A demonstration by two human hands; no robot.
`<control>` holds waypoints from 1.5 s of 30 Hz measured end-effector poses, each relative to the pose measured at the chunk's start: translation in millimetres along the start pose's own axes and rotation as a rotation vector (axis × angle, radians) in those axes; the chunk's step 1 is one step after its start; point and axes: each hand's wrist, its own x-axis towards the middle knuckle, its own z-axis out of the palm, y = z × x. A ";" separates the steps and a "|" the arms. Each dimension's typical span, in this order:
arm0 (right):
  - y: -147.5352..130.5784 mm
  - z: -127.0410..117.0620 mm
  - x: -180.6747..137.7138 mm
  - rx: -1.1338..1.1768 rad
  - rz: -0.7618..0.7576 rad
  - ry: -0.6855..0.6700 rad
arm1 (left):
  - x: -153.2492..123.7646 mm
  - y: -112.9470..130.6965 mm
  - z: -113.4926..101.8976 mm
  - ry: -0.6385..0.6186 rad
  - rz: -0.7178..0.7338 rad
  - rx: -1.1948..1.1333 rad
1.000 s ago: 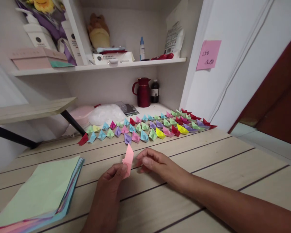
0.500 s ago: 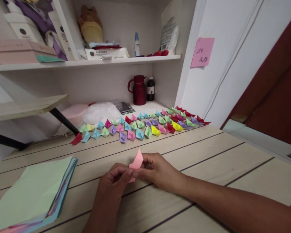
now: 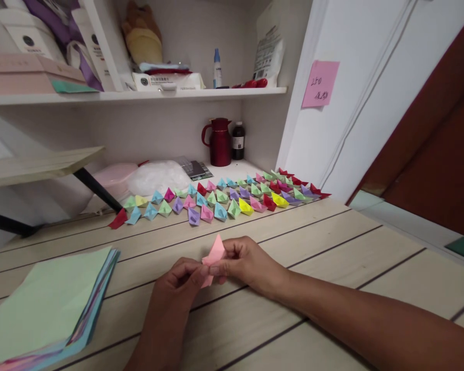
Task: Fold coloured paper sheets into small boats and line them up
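Between my two hands, above the table, is a small pink folded paper boat (image 3: 215, 250), its pointed end tilted upward. My left hand (image 3: 181, 283) pinches its lower left part with thumb and fingers. My right hand (image 3: 245, 263) grips it from the right, thumb pressed on the near side and fingers curled behind, partly hidden. Beyond the hands, several rows of finished paper boats (image 3: 220, 211) in many colours stretch across the back of the table. A stack of coloured paper (image 3: 58, 293), pale green on top, lies to the left.
The striped wooden table (image 3: 332, 257) spreads under my arms. Behind the boats stands a shelf (image 3: 201, 94) with a dark red jug (image 3: 219, 143) and a dark bottle (image 3: 238, 141) below it. A small raised stand (image 3: 42, 167) with black legs is at left. A pink note (image 3: 320, 83) hangs on the wall.
Both hands still hold the pink paper, with the fingers shifted only slightly on it. The whole view has moved a little, so things appear slightly further left.
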 end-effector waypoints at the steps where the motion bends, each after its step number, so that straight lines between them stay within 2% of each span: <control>1: -0.8 -0.7 0.3 0.000 -0.021 0.007 | 0.7 -0.7 -0.2 -0.006 -0.012 -0.016; 5: -3.3 -2.6 0.1 -0.050 -0.056 0.004 | 5.3 -7.5 -1.2 -0.004 -0.049 -0.037; 8: -0.2 -0.9 1.2 0.017 -0.031 -0.012 | 9.3 -14.2 -1.8 -0.016 -0.057 -0.060; 12: 3.6 2.9 2.4 0.124 -0.061 -0.074 | 9.5 -14.2 -1.6 -0.002 -0.120 -0.233; 15: 1.5 4.4 -0.8 0.044 -0.090 -0.124 | 5.1 -7.1 -1.8 -0.018 -0.172 -0.344; 18: 1.2 5.5 -5.2 -0.155 -0.053 -0.110 | 0.0 -0.6 -3.0 -0.099 -0.177 -0.328; 20: 3.3 7.2 -7.1 -0.204 -0.008 -0.085 | -1.9 0.7 -3.6 -0.141 -0.147 -0.279; 28: 11.4 14.6 -7.1 -0.054 0.022 -0.093 | -3.1 -0.3 0.4 -0.140 -0.083 -0.244; 31: 11.2 7.7 -4.4 -0.150 0.034 -0.116 | -1.5 1.9 -1.5 -0.102 -0.014 -0.084; 35: 1.4 -9.8 -1.7 -0.426 -0.084 0.047 | 1.5 1.2 -5.4 0.054 0.196 0.339; 37: -5.2 -17.7 -2.1 -0.506 -0.137 0.074 | 1.7 -0.7 -5.6 0.079 0.275 0.471; 41: -9.2 -24.3 -3.9 -0.587 -0.259 0.022 | 1.0 -4.9 -5.0 0.072 0.350 0.634; 45: -0.6 -23.8 -2.4 -0.711 -0.319 -0.045 | 3.9 -8.0 -5.2 0.037 0.324 0.744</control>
